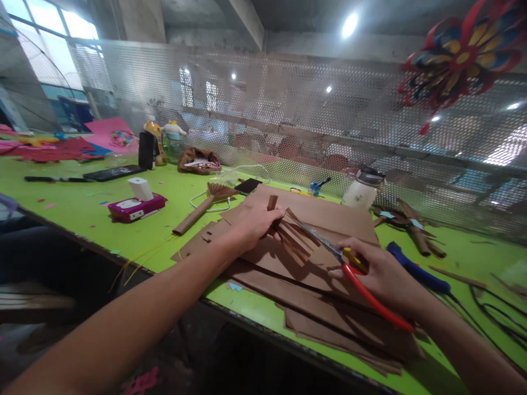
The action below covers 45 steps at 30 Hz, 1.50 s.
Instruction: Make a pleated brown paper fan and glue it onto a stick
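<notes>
Scissors [373,303], red and yellow grips, held in right hand [381,269], blades angled forward-left to fringed brown paper [295,249]; blade contact hard to tell. Left hand [257,225] pinches that paper, its loose strips spread between the two hands. Brown sheets [337,218] stacked beneath, on green desk [88,206]. Left of them, purple pack [132,210], pale markings too small to read. Farther back, yellow bottle [153,130], any print blurred. Perforated screen [263,120] beyond desk's far edge.

Scissors [338,255] and slit brown paper piece [295,244].
Scissors: red-and-yellow handles, metal blades pointing left, alongside the strips. Paper piece: held raised, one end cut into narrow strips, splayed rightward.
</notes>
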Motion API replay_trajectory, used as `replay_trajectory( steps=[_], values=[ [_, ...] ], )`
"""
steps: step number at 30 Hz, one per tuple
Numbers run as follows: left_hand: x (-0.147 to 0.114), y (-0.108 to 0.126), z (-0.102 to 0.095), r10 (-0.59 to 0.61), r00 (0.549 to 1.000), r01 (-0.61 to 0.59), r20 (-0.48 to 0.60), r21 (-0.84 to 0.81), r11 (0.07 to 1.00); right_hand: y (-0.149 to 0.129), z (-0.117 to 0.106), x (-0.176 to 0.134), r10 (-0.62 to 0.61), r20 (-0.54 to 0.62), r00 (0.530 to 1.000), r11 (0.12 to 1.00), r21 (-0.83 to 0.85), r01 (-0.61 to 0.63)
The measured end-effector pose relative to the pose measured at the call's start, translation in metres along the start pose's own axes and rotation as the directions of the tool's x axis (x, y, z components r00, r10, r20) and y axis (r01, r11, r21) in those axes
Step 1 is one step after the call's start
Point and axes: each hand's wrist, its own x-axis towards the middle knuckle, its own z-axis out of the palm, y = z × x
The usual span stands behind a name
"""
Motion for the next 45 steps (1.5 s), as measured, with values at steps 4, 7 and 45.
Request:
replay_trajectory(
  steps=[4, 7, 45],
  values=[
    [-0.002, 0.003, 0.001, -0.015, 1.000, 0.015, -0.002, -0.020, 1.000, 0.001, 0.000, -0.001, -0.009, -0.018, 1.000, 1.000, -0.008, 0.009],
    [-0.002, 0.004, 0.001, -0.021, 1.000, 0.021, 0.004, -0.045, 0.999, 0.001, 0.001, -0.001, -0.004, -0.023, 1.000, 1.000, -0.013, 0.003],
    [0.002, -0.006, 0.000, -0.032, 0.995, 0.034, 0.096, -0.018, 0.999, -0.004, 0.002, -0.001, -0.044, -0.040, 0.998, 0.997, -0.063, 0.042]
  ],
)
